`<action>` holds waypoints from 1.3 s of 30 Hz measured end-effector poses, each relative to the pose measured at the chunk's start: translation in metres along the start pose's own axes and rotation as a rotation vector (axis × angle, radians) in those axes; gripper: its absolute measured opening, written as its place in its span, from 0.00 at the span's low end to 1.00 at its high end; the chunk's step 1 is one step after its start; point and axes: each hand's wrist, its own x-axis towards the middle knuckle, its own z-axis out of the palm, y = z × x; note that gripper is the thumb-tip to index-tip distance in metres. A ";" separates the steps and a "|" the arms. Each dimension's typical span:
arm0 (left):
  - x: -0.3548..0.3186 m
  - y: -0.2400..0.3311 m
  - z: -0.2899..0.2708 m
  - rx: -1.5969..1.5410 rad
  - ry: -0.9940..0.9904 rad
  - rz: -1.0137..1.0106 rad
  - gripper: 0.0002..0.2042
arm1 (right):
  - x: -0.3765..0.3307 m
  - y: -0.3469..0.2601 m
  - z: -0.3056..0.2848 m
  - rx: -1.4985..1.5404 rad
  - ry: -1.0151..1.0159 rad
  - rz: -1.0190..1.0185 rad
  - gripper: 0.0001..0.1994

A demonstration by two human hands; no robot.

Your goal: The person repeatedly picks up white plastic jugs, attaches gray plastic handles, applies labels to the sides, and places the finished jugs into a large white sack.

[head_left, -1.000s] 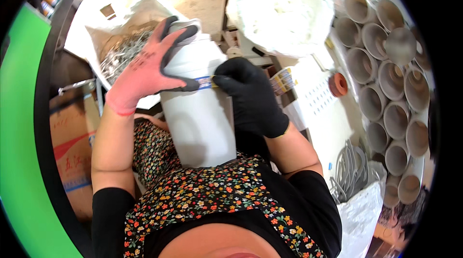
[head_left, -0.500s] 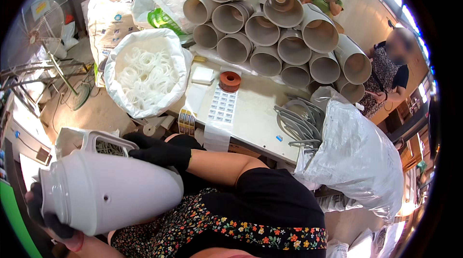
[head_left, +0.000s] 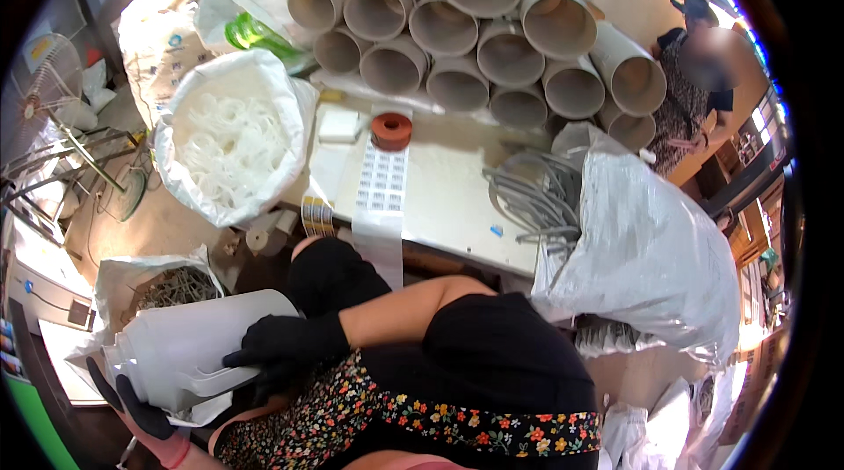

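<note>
Since half a second ago the large white plastic jug [head_left: 189,351] has sunk lower and further left in the view, and more of the bench and the stacked tubes has come into sight above it. Nearest, the jug lies tilted on its side over the person's lap, above a flowered garment. The right hand [head_left: 281,349], in a black glove, rests on the jug's side with its fingers [head_left: 242,357] curled onto the white handle part. The left hand [head_left: 145,417], in a pink glove with dark fingertips, cups the jug from below at its lower left, fingers spread against the wall. Just beyond the jug, on the floor, an open white bag of thin metal pieces [head_left: 171,285] sits near the person's knee. Further out stands the pale flat bench [head_left: 448,197], carrying a long white strip of printed labels [head_left: 382,193] that hangs over its near edge, a reddish-brown roll of tape [head_left: 391,130] and a bundle of grey cords [head_left: 536,197]. Left of the bench stands a big white sack full of white rings [head_left: 230,136]; right of it a crumpled translucent plastic bag [head_left: 655,250] bulges. Behind the bench, wide beige cardboard tubes [head_left: 475,30] are stacked with their open ends facing the bench. At far left stands a floor fan [head_left: 44,92]; at far right another person [head_left: 694,87] stands by a doorway.
</note>
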 end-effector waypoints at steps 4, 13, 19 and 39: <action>-0.021 -0.007 0.010 0.235 -0.048 0.031 0.34 | -0.037 0.013 -0.072 -0.147 0.034 0.272 0.14; -0.050 -0.070 -0.003 0.328 -0.102 -0.168 0.45 | -0.345 0.019 -0.233 -1.145 0.459 1.192 0.28; -0.042 -0.132 -0.035 0.552 -0.257 -0.129 0.45 | -0.435 0.060 -0.275 -0.745 0.147 1.594 0.29; -0.081 -0.076 -0.031 0.437 -0.174 -0.077 0.44 | -0.334 0.085 -0.284 -0.646 0.079 1.051 0.20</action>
